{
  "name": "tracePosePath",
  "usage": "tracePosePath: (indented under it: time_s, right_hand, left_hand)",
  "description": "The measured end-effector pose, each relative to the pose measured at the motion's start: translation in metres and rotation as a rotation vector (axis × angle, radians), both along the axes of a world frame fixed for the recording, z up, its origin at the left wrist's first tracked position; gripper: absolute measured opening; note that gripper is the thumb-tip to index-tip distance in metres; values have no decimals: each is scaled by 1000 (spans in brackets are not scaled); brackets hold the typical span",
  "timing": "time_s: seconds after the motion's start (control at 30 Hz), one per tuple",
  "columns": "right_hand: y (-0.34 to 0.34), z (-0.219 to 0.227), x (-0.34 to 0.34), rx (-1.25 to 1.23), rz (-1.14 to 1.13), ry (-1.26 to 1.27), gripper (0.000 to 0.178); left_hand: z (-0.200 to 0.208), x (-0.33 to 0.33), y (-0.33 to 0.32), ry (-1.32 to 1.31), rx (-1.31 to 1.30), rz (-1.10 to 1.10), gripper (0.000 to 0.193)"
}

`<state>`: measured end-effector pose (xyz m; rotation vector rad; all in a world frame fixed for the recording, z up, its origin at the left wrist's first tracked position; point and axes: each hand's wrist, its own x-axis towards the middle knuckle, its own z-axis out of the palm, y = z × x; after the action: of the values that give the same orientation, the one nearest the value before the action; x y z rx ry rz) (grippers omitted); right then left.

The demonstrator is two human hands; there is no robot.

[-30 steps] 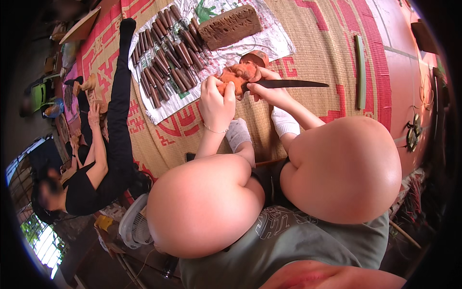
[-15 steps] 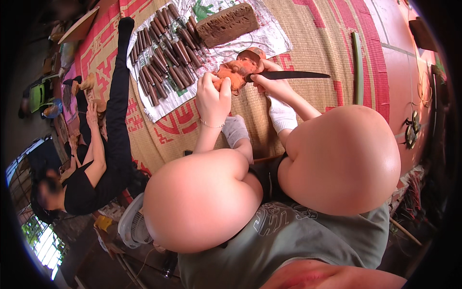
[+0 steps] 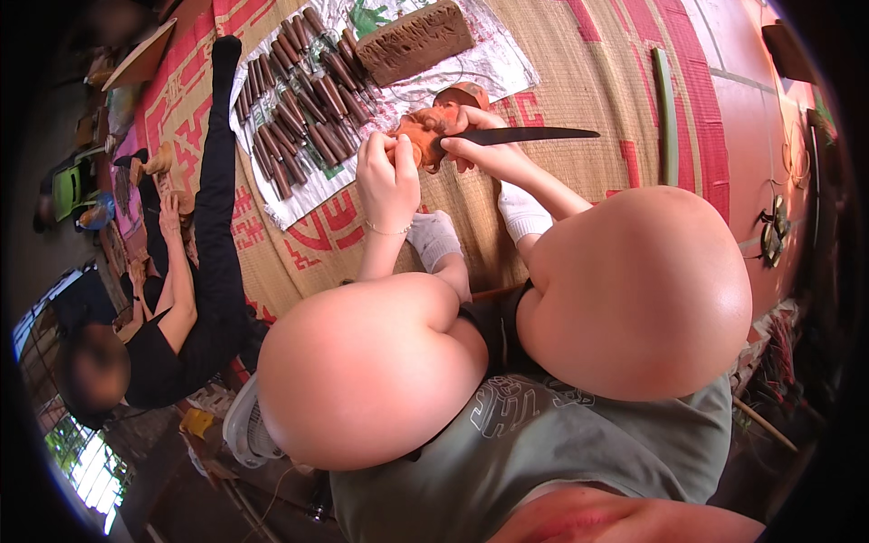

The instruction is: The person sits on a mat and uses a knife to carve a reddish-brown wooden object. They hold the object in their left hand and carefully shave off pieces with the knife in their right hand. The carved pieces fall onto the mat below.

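Observation:
My left hand (image 3: 389,181) grips the near left side of an orange-brown carved wooden figure (image 3: 422,125), held above the woven mat in front of my feet. The carving has an uneven, rounded surface and a cap-like part (image 3: 463,94) at its far end. My right hand (image 3: 487,152) is closed on a long, dark, flat knife-like tool (image 3: 552,135) that tapers toward the right. The left end of this tool lies against the carving, and the fingers partly cover it. Some right-hand fingers also rest at the carving's right side.
Several wooden-handled carving tools (image 3: 294,109) lie in rows on a white printed sheet (image 3: 507,68), beside a brown wood block (image 3: 415,41). A green strip (image 3: 667,118) lies at the right of the woven mat (image 3: 579,100). At left sits another person (image 3: 167,348), near a white fan (image 3: 246,425).
My right hand and the dark tool have shifted slightly left along the carving. The whole view has also moved a little. Both hands keep their hold.

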<state>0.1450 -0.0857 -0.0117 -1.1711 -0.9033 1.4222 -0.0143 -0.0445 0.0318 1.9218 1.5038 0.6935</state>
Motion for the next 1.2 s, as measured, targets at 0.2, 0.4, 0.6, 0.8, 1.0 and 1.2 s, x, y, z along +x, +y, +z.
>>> tracePosePath:
  time_s: [0.2, 0.4, 0.6, 0.8, 1.0, 1.2]
  right_hand:
    - [-11, -12, 6, -66, -103, 47, 18]
    - [-4, -1, 2, -23, -87, 31, 19]
    - [-2, 2, 1, -16, -55, 40, 18]
    - [-7, -12, -5, -55, -1, 53, 15]
    - [-3, -19, -3, -47, -3, 157, 15]
    - [-1, -11, 2, -22, -24, 106, 17]
  left_hand:
    - [0, 2, -1, 8, 6, 4, 23]
    - [2, 4, 1, 21, 24, 2, 22]
    - [-2, 7, 3, -4, 110, -5, 21]
    - [-5, 6, -1, -5, 113, -18, 20]
    - [-1, 8, -1, 3, 77, -22, 19]
    - [1, 10, -1, 7, 87, -27, 19]
